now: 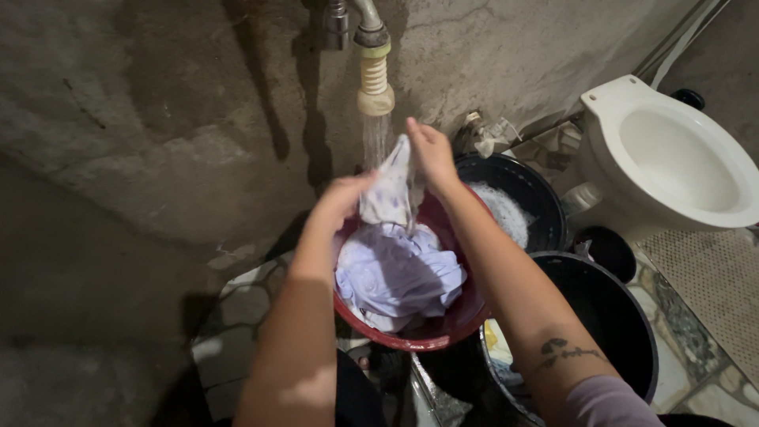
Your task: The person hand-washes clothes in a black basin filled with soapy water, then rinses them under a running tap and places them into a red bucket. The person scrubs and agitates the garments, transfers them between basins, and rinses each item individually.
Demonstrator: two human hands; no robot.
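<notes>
Concrete wall [158, 119], tiled floor [237, 316], toilet [672, 158]

Item: small white cloth [389, 192] with faint purple dots, wet, bunched and pulled upright, its top corner in the stream of running water, its lower end hanging down to the basin. Pinched at the top by the right hand [431, 152] and gripped at the side by the left hand [341, 198].

Item: pale lilac garments [399, 277], wet, crumpled in a heap inside the red round basin [431, 334], directly below the held cloth.
</notes>
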